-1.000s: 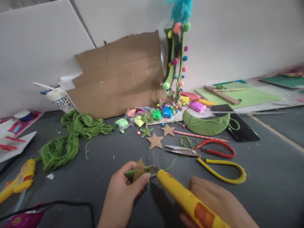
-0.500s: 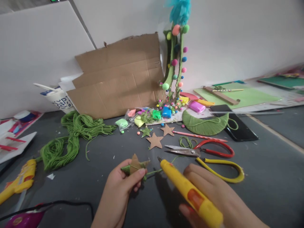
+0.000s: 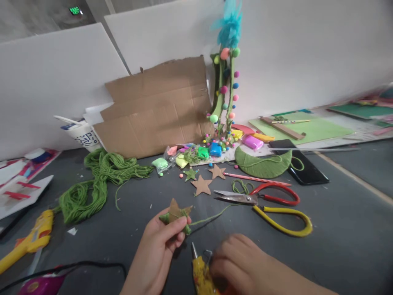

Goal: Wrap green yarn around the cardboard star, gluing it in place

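Cardboard star (image 3: 176,212), part-wrapped w/ green yarn (image 3: 211,217), is being pinched in left hand (image 3: 162,241). Right hand (image 3: 242,266) is gripping yellow glue gun (image 3: 201,276), nozzle pointing up near star.

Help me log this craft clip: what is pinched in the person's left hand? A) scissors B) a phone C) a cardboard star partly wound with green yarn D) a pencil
C: the left hand pinches the cardboard star, with green yarn trailing from it across the floor.
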`<state>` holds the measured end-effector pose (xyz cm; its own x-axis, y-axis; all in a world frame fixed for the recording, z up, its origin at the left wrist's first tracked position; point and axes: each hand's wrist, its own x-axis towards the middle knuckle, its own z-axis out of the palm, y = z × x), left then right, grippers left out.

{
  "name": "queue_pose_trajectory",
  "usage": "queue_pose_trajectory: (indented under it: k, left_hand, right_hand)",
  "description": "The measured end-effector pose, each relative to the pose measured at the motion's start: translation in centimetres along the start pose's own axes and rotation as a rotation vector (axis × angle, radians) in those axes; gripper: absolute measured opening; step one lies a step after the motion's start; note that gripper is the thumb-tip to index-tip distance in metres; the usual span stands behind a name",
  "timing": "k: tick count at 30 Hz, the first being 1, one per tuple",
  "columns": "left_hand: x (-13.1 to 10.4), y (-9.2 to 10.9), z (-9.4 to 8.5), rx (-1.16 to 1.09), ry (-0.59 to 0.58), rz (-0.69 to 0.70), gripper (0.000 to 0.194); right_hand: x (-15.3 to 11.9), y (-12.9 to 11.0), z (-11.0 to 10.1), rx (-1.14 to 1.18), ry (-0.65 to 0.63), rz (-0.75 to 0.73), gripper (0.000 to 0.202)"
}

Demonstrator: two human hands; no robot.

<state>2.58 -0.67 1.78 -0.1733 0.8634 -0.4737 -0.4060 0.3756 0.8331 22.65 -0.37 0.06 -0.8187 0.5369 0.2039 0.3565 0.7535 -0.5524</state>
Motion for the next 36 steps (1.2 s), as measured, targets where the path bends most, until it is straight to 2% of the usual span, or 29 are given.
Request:
queue_pose_trajectory:
  k: [2, 5, 7, 9, 11, 15, 18, 22, 27, 33, 36]
  left_hand:
    - [-0.3, 0.0, 0.2, 0.007, -0.020, -0.024, 0.009]
    - [-0.7, 0.0, 0.5, 0.011, -0.059, -0.035, 0.009]
    - [-0.8, 0.0, 0.6, 0.008, -0.083, -0.025, 0.009]
    - [-0.8, -0.1, 0.6, -0.003, -0.088, -0.011, 0.008]
    - [-0.8, -0.2, 0.5, -0.024, -0.088, 0.012, 0.006]
    - [-0.6, -0.2, 0.4, -0.115, -0.057, 0.020, 0.007]
    - [-0.6, -0.2, 0.6, -0.196, -0.036, -0.030, 0.010]
    - [-0.6, -0.2, 0.7, -0.219, -0.057, -0.052, 0.012]
    - [-0.4, -0.1, 0.5, -0.188, -0.026, -0.052, 0.015]
    - [-0.6, -0.1, 0.5, -0.184, -0.112, -0.103, 0.014]
    - [-0.5, -0.2, 0.6, -0.179, -0.138, -0.120, 0.014]
  right_hand:
    - [0.7, -0.6, -1.4, 0.277, 0.019, 0.208, 0.025]
    - [2.4, -0.9, -1.9, 0.596, 0.196, 0.494, 0.028]
    - [3.9, -0.7, -1.2, 0.793, 0.252, 0.527, 0.024]
    - [5.2, -0.4, -0.1, 0.983, 0.268, 0.491, 0.022]
    - [6.1, -0.1, 0.7, 1.052, 0.261, 0.501, 0.019]
    - [6.2, -0.2, 1.4, 0.789, 0.249, 0.545, 0.005]
    - [5.5, -0.2, 1.5, 0.616, 0.230, 0.522, 0.006]
    - [4.9, -0.2, 1.4, 0.564, 0.186, 0.484, 0.008]
    - [4.7, 0.0, 0.7, 0.543, 0.160, 0.393, 0.017]
    - [4.7, 0.3, 0.3, 0.486, 0.238, 0.295, 0.017]
    - [4.8, 0.3, 0.4, 0.529, 0.242, 0.321, 0.016]
